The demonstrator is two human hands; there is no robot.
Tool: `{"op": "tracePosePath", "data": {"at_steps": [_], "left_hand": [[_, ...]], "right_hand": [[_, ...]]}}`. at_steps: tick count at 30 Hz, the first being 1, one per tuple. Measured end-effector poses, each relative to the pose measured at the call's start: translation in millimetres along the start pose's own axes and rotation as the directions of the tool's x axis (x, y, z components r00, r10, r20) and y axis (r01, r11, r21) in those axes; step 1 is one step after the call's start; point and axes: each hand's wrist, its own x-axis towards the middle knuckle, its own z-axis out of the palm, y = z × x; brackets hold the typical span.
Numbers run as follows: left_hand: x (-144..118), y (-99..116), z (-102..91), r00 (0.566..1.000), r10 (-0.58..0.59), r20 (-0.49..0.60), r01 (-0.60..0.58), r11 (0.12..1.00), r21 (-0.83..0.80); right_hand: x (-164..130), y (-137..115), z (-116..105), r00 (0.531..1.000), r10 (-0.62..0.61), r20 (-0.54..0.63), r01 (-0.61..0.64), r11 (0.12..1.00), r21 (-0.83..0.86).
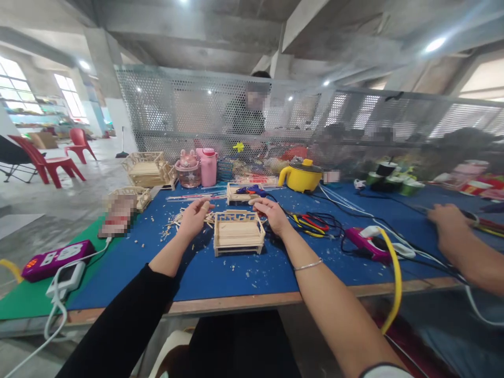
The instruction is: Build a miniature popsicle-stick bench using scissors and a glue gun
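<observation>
On the blue table mat [244,273] before us, our small wooden stick bench [239,232], our left hand [193,218] loosely curled at its left end, our right hand [273,215] half open at its right end, neither clearly gripping, a co-worker's hand [449,228] well apart at right, yellow pot [301,176] behind.

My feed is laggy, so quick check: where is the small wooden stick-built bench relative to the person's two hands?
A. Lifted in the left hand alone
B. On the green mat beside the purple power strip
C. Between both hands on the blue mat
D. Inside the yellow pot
C: the small wooden stick-built bench stands on the blue mat, with the left hand and right hand at its back corners.
</observation>
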Motion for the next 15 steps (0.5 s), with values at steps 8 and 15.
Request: {"op": "tracePosePath", "data": {"at_steps": [8,15], "left_hand": [[-3,-6,-1.5,0.996,-0.089,-0.011,0.088,0.994,-0.068],[31,1,9.9,0.998,0.039,-0.053,-0.033,0.995,0.097]], "right_hand": [[1,-1,5,0.982,0.009,-0.191,-0.001,0.999,0.041],[36,-14,-5,0.977,-0.132,-0.166,0.119,0.989,-0.086]]}}
